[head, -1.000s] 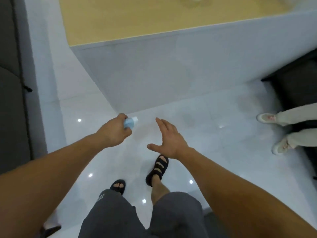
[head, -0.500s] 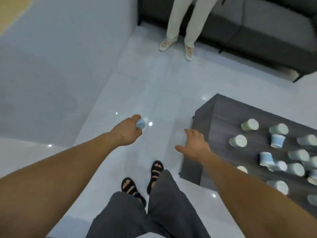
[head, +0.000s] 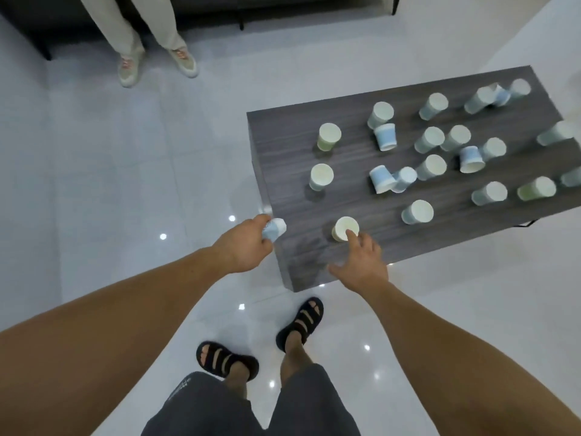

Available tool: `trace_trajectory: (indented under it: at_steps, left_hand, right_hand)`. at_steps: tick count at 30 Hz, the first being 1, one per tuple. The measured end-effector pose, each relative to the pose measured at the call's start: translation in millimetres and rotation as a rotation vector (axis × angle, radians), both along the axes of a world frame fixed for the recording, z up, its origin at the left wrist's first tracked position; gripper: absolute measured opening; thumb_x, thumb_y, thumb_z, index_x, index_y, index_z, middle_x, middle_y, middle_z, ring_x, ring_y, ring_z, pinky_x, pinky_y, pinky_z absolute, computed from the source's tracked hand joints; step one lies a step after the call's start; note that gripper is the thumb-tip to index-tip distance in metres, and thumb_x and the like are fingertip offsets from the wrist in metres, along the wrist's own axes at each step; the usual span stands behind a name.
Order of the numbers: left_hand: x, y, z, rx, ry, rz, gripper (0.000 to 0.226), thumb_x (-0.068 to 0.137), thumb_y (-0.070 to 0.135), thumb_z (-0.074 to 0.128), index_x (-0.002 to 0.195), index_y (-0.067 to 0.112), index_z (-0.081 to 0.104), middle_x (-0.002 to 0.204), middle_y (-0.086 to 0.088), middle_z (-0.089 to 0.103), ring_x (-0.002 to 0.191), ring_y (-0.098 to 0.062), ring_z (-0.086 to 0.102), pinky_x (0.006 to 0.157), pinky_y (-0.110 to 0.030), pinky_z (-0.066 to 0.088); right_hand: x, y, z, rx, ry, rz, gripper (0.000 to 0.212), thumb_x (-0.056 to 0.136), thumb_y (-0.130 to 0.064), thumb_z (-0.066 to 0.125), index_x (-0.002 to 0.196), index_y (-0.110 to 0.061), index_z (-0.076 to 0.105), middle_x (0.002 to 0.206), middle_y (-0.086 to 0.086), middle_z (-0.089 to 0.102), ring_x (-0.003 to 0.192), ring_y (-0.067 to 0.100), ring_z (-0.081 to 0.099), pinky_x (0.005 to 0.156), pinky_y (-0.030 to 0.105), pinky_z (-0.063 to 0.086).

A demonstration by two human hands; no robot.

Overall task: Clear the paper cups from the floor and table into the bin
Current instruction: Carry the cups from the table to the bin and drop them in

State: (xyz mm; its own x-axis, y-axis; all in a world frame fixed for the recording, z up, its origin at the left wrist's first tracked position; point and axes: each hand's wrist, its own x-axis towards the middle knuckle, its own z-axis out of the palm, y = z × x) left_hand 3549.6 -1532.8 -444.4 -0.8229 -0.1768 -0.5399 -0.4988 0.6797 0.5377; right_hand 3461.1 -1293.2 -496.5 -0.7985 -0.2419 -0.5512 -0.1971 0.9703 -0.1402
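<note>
Near the lower middle of the frame, at the near corner of the dark surface [head: 283, 146], both hands are out in front. The left grip [head: 248, 247] is curled round 1 blue paper cup [head: 275, 229], held on its side with its free end pointing up and right toward the surface edge. The right grip [head: 361, 265] is spread and holds nothing, with the thumb out to the left. Its index fingertip [head: 351, 235] is at the lower-right rim of the nearest cup [head: 344, 228]; whether it touches, I cannot tell.

That cup stands on end, long axis vertical, close to the surface's near edge. It lies just above and left of the right palm in the frame, so the right grip is plainly the nearer, and the left is occupied. The coming move looks like a short reach forward to wrap the fingers round the cup's wall from the side.

Many more cups [head: 320, 176] stand or lie toward the upper right of the surface. No bin is in view.
</note>
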Motion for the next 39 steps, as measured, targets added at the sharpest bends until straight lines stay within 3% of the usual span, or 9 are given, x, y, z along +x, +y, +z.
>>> trace_trajectory:
  at_steps: [7, 14, 18, 22, 28, 35, 39]
  left_hand:
    - [-62, 50, -51, -0.020, -0.089, -0.004, 0.053, 0.099, 0.028, 0.046, 0.147, 0.020, 0.028, 0.138, -0.010, 0.048, 0.115, -0.028, 0.054, 0.098, -0.036, 0.043]
    - [-99, 51, -113, -0.062, -0.054, 0.000, 0.043, 0.096, 0.026, 0.047, 0.138, 0.025, 0.038, 0.117, -0.008, 0.058, 0.090, -0.023, 0.059, 0.081, -0.038, 0.051]
    - [-92, 49, -128, -0.075, -0.079, -0.043, 0.044, 0.096, 0.027, 0.049, 0.138, 0.024, 0.037, 0.116, -0.006, 0.057, 0.090, -0.021, 0.058, 0.078, -0.033, 0.048]
    - [-89, 56, -106, -0.037, -0.095, -0.104, 0.044, 0.096, 0.025, 0.048, 0.139, 0.022, 0.038, 0.117, -0.008, 0.059, 0.094, -0.023, 0.059, 0.084, -0.040, 0.052]
    - [-109, 89, -26, -0.064, -0.038, -0.289, 0.050, 0.097, 0.026, 0.046, 0.144, 0.020, 0.031, 0.129, -0.012, 0.054, 0.109, -0.030, 0.056, 0.091, -0.039, 0.044]
    - [-130, 213, 63, -0.065, 0.022, -0.690, 0.049, 0.095, 0.025, 0.046, 0.142, 0.021, 0.033, 0.128, -0.009, 0.054, 0.107, -0.026, 0.056, 0.089, -0.037, 0.045]
    - [-142, 306, 98, -0.047, 0.107, -0.862, 0.046, 0.093, 0.022, 0.047, 0.138, 0.021, 0.037, 0.114, -0.007, 0.059, 0.092, -0.023, 0.058, 0.080, -0.033, 0.046]
  right_hand:
    - [-75, 22, -61, -0.037, -0.024, 0.014, 0.097, 0.075, -0.049, 0.074, 0.150, -0.032, 0.014, 0.158, 0.004, 0.009, 0.143, 0.031, 0.011, 0.101, 0.049, 0.041]
    - [-105, 9, -134, -0.095, -0.117, 0.074, 0.097, 0.076, -0.038, 0.078, 0.149, -0.034, 0.015, 0.158, 0.006, 0.006, 0.141, 0.035, 0.016, 0.101, 0.050, 0.042]
    - [-80, 9, -145, -0.118, -0.081, 0.084, 0.072, 0.081, -0.026, 0.073, 0.141, -0.026, 0.031, 0.145, 0.006, 0.027, 0.127, 0.031, 0.037, 0.093, 0.044, 0.047]
    - [-52, 39, -113, -0.135, -0.046, -0.043, 0.065, 0.081, -0.027, 0.071, 0.137, -0.027, 0.038, 0.135, 0.003, 0.037, 0.118, 0.028, 0.043, 0.088, 0.038, 0.047]
    - [-23, 116, -1, -0.178, 0.057, -0.341, 0.069, 0.081, -0.032, 0.071, 0.140, -0.025, 0.036, 0.138, 0.005, 0.036, 0.119, 0.029, 0.044, 0.090, 0.041, 0.047]
    - [57, 249, 95, -0.132, 0.142, -0.701, 0.072, 0.083, -0.042, 0.065, 0.145, -0.029, 0.031, 0.139, 0.004, 0.036, 0.116, 0.029, 0.050, 0.089, 0.041, 0.048]
    - [99, 329, 111, -0.115, 0.130, -0.919, 0.072, 0.084, -0.044, 0.064, 0.145, -0.025, 0.032, 0.137, 0.006, 0.039, 0.112, 0.030, 0.056, 0.087, 0.039, 0.050]
